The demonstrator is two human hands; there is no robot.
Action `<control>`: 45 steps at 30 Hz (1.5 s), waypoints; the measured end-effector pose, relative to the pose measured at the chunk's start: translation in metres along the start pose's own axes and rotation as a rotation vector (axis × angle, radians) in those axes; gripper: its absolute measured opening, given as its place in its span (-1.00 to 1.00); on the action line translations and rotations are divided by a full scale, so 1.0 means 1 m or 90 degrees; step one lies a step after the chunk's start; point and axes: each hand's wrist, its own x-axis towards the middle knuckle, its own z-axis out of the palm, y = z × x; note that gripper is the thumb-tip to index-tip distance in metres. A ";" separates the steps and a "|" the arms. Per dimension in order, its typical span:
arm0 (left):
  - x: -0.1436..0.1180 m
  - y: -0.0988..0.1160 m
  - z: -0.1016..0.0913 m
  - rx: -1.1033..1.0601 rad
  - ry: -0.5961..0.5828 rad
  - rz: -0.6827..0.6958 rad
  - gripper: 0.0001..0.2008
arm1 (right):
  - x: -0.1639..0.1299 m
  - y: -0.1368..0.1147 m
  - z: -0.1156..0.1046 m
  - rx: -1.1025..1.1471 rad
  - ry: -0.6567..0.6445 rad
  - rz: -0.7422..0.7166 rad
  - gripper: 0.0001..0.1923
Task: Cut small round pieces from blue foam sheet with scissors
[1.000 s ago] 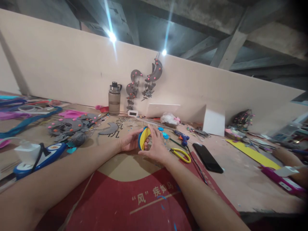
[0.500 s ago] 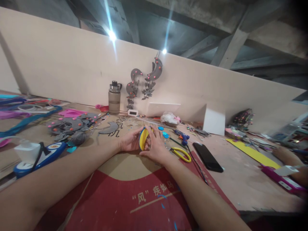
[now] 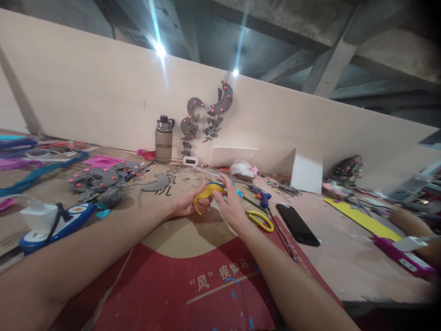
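Workbench (image 3: pixel 344 266): cluttered cardboard surface under both hands.
Left hand (image 3: pixel 186 204): fingers closed on foam piece's left end.
Right hand (image 3: pixel 231 206): pinching its right end.
Foam piece (image 3: pixel 206 191): yellow, blue-edged, curved, between hands.
Scissors (image 3: pixel 260 219): just right of grip.

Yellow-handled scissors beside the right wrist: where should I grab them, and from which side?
Grip the scissors by the yellow handle loops, probably coming from above on the near side. The loops lie flat on the table and open toward the right hand; the blade end points away, toward the blue glue gun, and its cord runs close alongside.
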 end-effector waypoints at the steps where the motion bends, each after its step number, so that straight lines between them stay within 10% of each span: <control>1: 0.000 0.003 0.000 0.023 -0.004 -0.006 -0.43 | 0.001 0.001 -0.001 0.003 0.016 0.012 -0.49; 10: -0.015 0.050 -0.010 0.329 0.005 -0.059 -0.52 | 0.002 0.005 -0.001 -0.023 -0.068 0.144 -0.84; 21: -0.009 0.023 -0.033 0.641 0.149 0.131 -0.70 | -0.009 0.002 0.007 -0.211 -0.190 0.150 -0.64; 45: -0.004 0.009 -0.002 0.236 0.054 0.051 -0.62 | -0.010 0.002 0.004 -0.193 -0.136 0.072 -0.43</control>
